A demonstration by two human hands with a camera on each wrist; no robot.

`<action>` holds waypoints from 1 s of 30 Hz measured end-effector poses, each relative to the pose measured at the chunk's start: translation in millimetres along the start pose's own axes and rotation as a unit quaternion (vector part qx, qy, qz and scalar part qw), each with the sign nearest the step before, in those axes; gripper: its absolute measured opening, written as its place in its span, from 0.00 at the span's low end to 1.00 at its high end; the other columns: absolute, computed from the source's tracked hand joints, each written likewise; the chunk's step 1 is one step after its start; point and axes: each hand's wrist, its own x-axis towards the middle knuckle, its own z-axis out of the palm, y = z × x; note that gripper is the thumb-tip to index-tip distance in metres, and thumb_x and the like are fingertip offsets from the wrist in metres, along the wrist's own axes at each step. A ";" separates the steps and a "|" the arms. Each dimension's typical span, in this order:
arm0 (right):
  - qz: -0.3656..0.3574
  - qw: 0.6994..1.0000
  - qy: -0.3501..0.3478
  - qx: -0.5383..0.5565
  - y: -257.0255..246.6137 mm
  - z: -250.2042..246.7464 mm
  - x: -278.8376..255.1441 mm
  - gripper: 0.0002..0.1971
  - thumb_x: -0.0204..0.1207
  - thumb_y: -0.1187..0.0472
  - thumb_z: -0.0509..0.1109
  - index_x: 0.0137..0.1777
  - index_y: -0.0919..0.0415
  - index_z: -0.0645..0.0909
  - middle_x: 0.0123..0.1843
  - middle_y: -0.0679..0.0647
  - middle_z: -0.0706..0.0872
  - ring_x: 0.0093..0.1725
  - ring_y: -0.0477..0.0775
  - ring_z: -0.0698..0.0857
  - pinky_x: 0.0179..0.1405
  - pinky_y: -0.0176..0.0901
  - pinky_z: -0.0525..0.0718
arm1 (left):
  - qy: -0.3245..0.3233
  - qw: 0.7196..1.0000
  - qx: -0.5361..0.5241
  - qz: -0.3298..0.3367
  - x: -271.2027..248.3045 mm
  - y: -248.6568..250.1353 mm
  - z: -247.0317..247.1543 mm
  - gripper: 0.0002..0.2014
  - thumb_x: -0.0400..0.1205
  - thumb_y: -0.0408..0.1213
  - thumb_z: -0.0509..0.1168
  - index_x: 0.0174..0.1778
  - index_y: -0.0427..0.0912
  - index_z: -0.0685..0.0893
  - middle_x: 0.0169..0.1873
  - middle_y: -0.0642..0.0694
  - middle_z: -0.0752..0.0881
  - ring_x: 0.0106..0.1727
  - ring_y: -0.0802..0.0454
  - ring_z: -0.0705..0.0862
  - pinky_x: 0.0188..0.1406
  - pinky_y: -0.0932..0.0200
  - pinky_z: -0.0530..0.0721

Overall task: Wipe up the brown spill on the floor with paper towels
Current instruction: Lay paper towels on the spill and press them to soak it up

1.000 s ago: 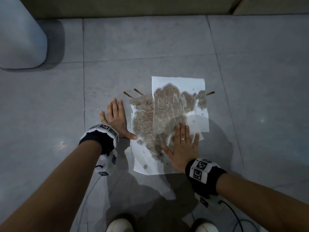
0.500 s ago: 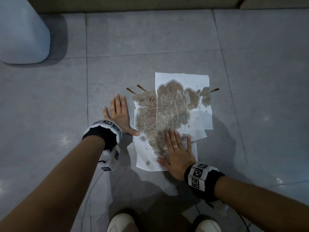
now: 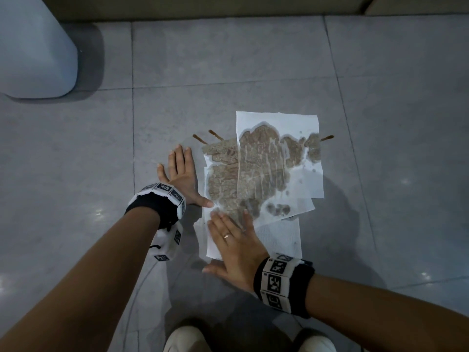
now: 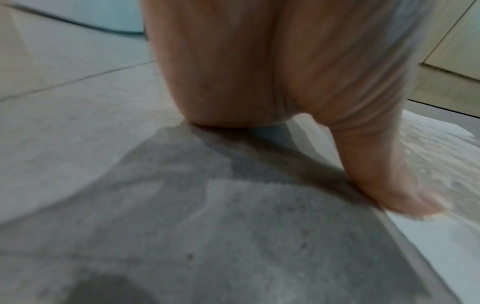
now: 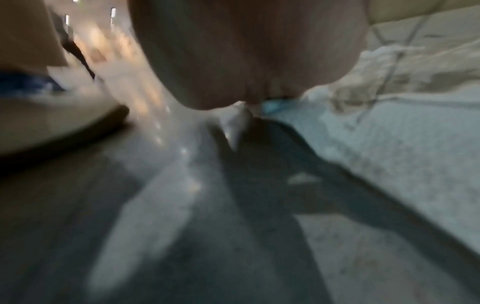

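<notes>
1. Grey stone-look tiles, matt and faintly speckled, with thin straight grout lines, are making up the floor [image 3: 228,72].
2. White paper towels [image 3: 299,123], thin rectangular sheets with a dimpled weave, are lying flat in an overlapping stack in the middle of the floor. Their edges are fanning out at slightly different angles.
3. The brown spill [image 3: 261,168] is showing through the sheets as a wide, lobed, mottled blotch. Narrow brown streaks [image 3: 200,139] are poking out onto bare tile at the stack's far left, and one more at its far right.
4. The left hand [image 3: 181,174] is lying palm-down on bare tile just left of the towels, its straight fingers released and holding nothing. Its thumb tip is touching the stack's left edge.
5. The right hand [image 3: 236,250] is pressing flat on the near left corner of the stack, fingers straight and close together, grasping nothing. Its thumb is resting on tile just off the near edge, and a thin ring [image 3: 226,235] is circling one finger.
6. Black fabric wristbands [image 3: 152,207] carrying white blocks with square black patterns are wrapping both wrists.
7. A pale, smooth, round-cornered object [image 3: 33,47] is standing at the far left, and two pale rounded shoe toes [image 3: 182,339] are showing at the near edge.
8. Both wrist views are blurring heavily, showing little beyond the heel of each hand against tile and paper.
</notes>
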 end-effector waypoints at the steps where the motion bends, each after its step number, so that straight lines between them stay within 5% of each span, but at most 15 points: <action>1: -0.013 1.000 -0.019 -0.010 -0.7 3.1 0.3 0.43 0.69 0.30 0.44 0.74 0.61 0.71 0.76 0.56 0.74 0.75 0.53 0.74 0.78 0.69 0.54 | -0.011 1.000 -0.001 0.001 0.3 -0.2 -1.6 0.75 0.57 0.63 0.77 0.77 0.43 0.24 0.78 0.43 0.24 0.80 0.43 0.25 0.76 0.35 0.32; 4: -0.047 0.997 -0.057 -0.032 2.4 16.6 2.4 0.43 0.68 0.31 0.44 0.75 0.60 0.68 0.78 0.54 0.72 0.76 0.52 0.72 0.77 0.63 0.43 | -0.024 1.000 0.000 0.005 -0.7 -0.5 -4.2 0.73 0.59 0.63 0.77 0.77 0.43 0.23 0.78 0.43 0.23 0.79 0.43 0.25 0.76 0.35 0.31; 9: 0.020 0.999 0.048 -0.004 11.2 4.2 1.7 0.42 0.73 0.31 0.43 0.76 0.62 0.65 0.79 0.61 0.67 0.79 0.60 0.67 0.74 0.68 0.61 | 0.014 1.000 -0.007 0.002 1.4 -1.5 1.2 0.75 0.55 0.66 0.77 0.79 0.43 0.26 0.79 0.43 0.26 0.81 0.43 0.28 0.77 0.34 0.34; 11: 0.070 0.993 0.093 0.020 22.0 3.5 -3.7 0.41 0.77 0.31 0.37 0.80 0.61 0.54 0.81 0.63 0.54 0.83 0.61 0.49 0.77 0.69 0.51 | -0.001 1.000 -0.013 0.007 1.7 -2.6 -0.3 0.74 0.56 0.67 0.76 0.79 0.43 0.26 0.79 0.43 0.26 0.81 0.42 0.28 0.76 0.33 0.34; 13: 0.062 0.992 0.100 0.048 37.0 7.4 -10.1 0.42 0.71 0.27 0.27 0.80 0.51 0.32 0.81 0.60 0.33 0.80 0.52 0.26 0.77 0.65 0.27 | 0.000 1.000 -0.017 0.012 1.2 -3.0 -0.2 0.74 0.56 0.67 0.75 0.79 0.43 0.26 0.79 0.43 0.26 0.81 0.42 0.28 0.76 0.33 0.34; 15: 0.026 0.994 0.071 0.078 49.6 7.7 -16.3 0.40 0.65 0.25 0.22 0.72 0.43 0.15 0.75 0.54 0.17 0.75 0.49 0.18 0.73 0.58 0.17 | 0.000 1.000 -0.014 0.014 1.6 -2.7 -0.8 0.73 0.57 0.67 0.75 0.79 0.42 0.26 0.79 0.42 0.26 0.81 0.42 0.28 0.76 0.33 0.34; 16: 0.006 0.995 0.075 0.071 53.9 8.3 -18.3 0.40 0.66 0.25 0.23 0.72 0.44 0.15 0.74 0.52 0.15 0.75 0.49 0.17 0.74 0.58 0.19 | -0.007 1.000 -0.013 0.014 1.5 -2.6 -1.8 0.73 0.58 0.66 0.75 0.78 0.42 0.26 0.79 0.42 0.25 0.80 0.42 0.27 0.76 0.33 0.34; 18: -0.023 0.996 0.090 0.009 57.9 13.7 -20.6 0.39 0.74 0.29 0.29 0.79 0.50 0.27 0.80 0.54 0.21 0.79 0.53 0.23 0.77 0.64 0.33 | -0.014 1.000 -0.008 0.016 -0.4 -2.2 -3.6 0.73 0.58 0.65 0.76 0.78 0.42 0.25 0.78 0.42 0.24 0.80 0.42 0.26 0.76 0.33 0.33; 20: -0.058 0.990 0.107 -0.065 58.1 20.7 -19.3 0.37 0.79 0.34 0.34 0.83 0.55 0.46 0.85 0.59 0.41 0.83 0.59 0.37 0.75 0.72 0.55 | -0.017 1.000 -0.010 0.019 -1.3 -1.3 -4.3 0.75 0.56 0.64 0.77 0.78 0.42 0.25 0.78 0.42 0.23 0.79 0.42 0.25 0.76 0.34 0.32; 22: -0.132 0.978 0.116 -0.114 54.1 26.4 -15.1 0.34 0.78 0.36 0.43 0.79 0.53 0.59 0.81 0.54 0.60 0.81 0.61 0.54 0.70 0.70 0.67 | -0.008 1.000 -0.011 0.017 -2.2 -0.4 -3.9 0.76 0.54 0.64 0.78 0.78 0.42 0.25 0.78 0.43 0.24 0.79 0.43 0.25 0.76 0.34 0.31; 27: -0.208 0.957 0.125 -0.157 36.0 40.5 0.8 0.30 0.74 0.42 0.52 0.75 0.51 0.66 0.77 0.49 0.72 0.76 0.52 0.64 0.69 0.64 0.59 | -0.022 1.000 -0.013 0.007 -3.4 1.1 -6.4 0.78 0.48 0.79 0.65 0.78 0.43 0.24 0.78 0.44 0.24 0.80 0.43 0.27 0.77 0.34 0.33; 30: -0.203 0.960 0.110 -0.158 37.9 46.9 4.5 0.30 0.74 0.43 0.51 0.75 0.53 0.65 0.76 0.47 0.74 0.76 0.48 0.71 0.70 0.61 0.60 | -0.015 1.000 -0.011 0.003 -3.2 2.0 -6.6 0.72 0.57 0.75 0.68 0.78 0.42 0.26 0.79 0.43 0.25 0.81 0.44 0.28 0.78 0.35 0.34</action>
